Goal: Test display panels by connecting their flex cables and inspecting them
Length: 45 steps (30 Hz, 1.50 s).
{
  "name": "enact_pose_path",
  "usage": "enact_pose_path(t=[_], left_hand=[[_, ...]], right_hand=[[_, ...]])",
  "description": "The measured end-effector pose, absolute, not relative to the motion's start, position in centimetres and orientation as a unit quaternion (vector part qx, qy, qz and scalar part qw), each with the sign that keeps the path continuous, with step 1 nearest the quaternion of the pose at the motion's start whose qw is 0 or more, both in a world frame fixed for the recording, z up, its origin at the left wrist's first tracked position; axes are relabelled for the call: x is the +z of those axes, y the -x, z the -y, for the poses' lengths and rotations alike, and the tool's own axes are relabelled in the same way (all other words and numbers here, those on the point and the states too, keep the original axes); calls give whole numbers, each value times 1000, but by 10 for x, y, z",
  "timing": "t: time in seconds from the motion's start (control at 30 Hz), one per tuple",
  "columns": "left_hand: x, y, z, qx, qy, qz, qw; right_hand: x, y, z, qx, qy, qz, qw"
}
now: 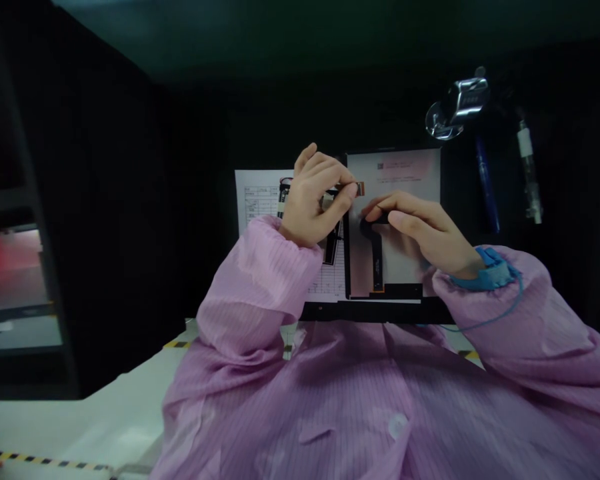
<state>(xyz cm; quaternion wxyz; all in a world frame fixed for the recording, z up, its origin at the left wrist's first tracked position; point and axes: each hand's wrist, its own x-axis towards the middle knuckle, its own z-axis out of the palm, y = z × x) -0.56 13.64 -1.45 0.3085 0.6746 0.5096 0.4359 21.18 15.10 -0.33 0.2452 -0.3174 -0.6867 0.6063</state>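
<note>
A flat display panel (pixel 407 260) with a pale back and a thin dark edge lies in front of me. A black ribbon cable (pixel 377 260) runs up from its lower edge and bends near the top. My right hand (pixel 430 230) pinches the upper end of that cable just above the panel. Left of it, my left hand (pixel 316 203) is closed, thumb and forefinger pinching a small flex cable (pixel 361 189) with an orange-gold tip. Dark parts (pixel 332 250) under the left hand are partly hidden by it and hard to make out.
A printed form sheet (pixel 254 193) lies under the left hand. To the right are a shiny metal device (pixel 467 100), a blue pen (pixel 487 183) and a clear pen with a white end (pixel 530 173). A blue wrist strap (pixel 493 268) with a cord circles my right wrist. A dark box-like structure (pixel 110 200) stands left.
</note>
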Motion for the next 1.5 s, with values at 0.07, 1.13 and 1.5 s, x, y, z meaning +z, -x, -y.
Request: enact_pose_path(t=[0.07,1.13,1.5], left_hand=[[-15,6,-136,431,-681,-509,303],[-8,0,-132,370,-711,-492,339],[-14,0,-132,348,-742,-483,307]], right_hand=[[-4,-212,-151,610,316,684,245],[-17,-205,-149,404,300,828,248],[-17,-205,-149,396,304,830,247]])
